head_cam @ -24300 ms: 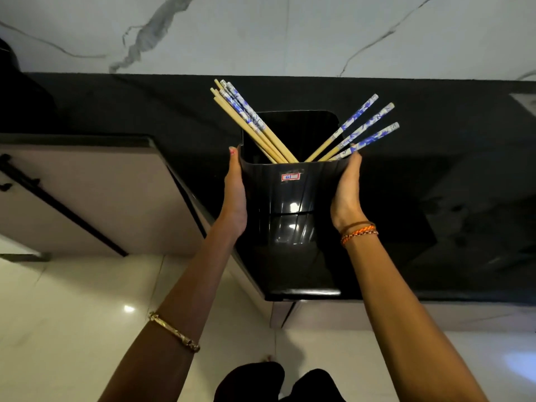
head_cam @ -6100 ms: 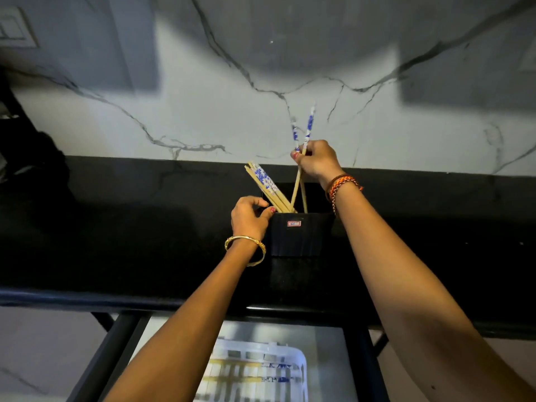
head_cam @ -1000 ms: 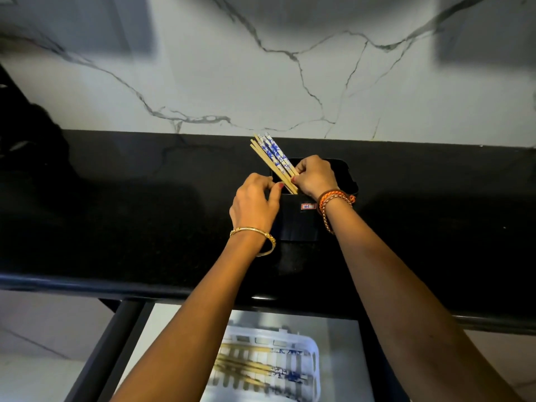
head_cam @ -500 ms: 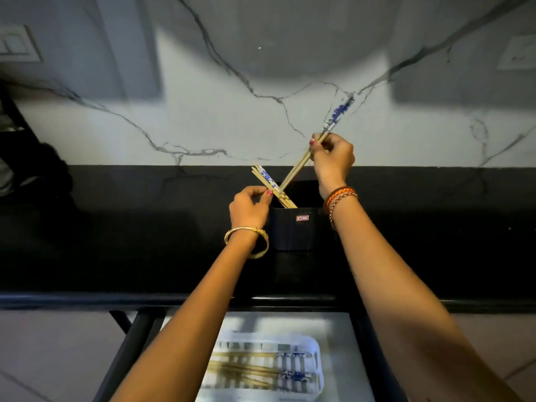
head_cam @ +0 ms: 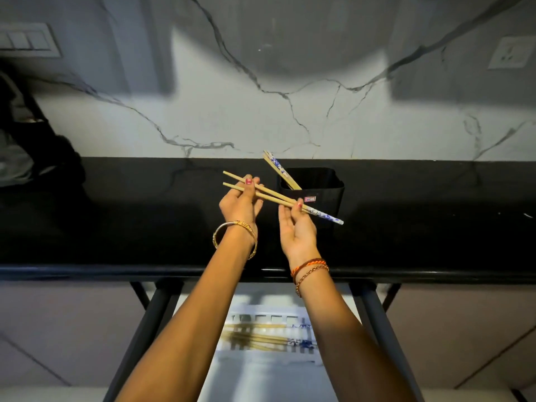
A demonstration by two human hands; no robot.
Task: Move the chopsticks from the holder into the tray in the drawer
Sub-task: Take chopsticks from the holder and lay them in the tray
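Observation:
A pair of wooden chopsticks (head_cam: 275,197) with blue-and-white ends lies level across both my hands, above the counter and left of the holder. My left hand (head_cam: 242,203) pinches their plain tips. My right hand (head_cam: 295,227), palm up, holds them near the patterned ends. The black square holder (head_cam: 319,192) stands on the counter just behind my right hand, with a few more chopsticks (head_cam: 280,169) leaning at its left corner. Below, the white slotted tray (head_cam: 269,319) sits in the open drawer with several chopsticks (head_cam: 255,339) lying in it.
The black counter (head_cam: 145,221) runs the full width, its front edge above the drawer's dark rails (head_cam: 145,338). A marble wall rises behind, with a switch plate (head_cam: 27,40) at the left and a socket (head_cam: 512,52) at the right. Dark objects (head_cam: 34,152) sit far left.
My right hand lifted a pair out of the holder and turned it level. My left hand let go of the holder's edge and took the pair's tips.

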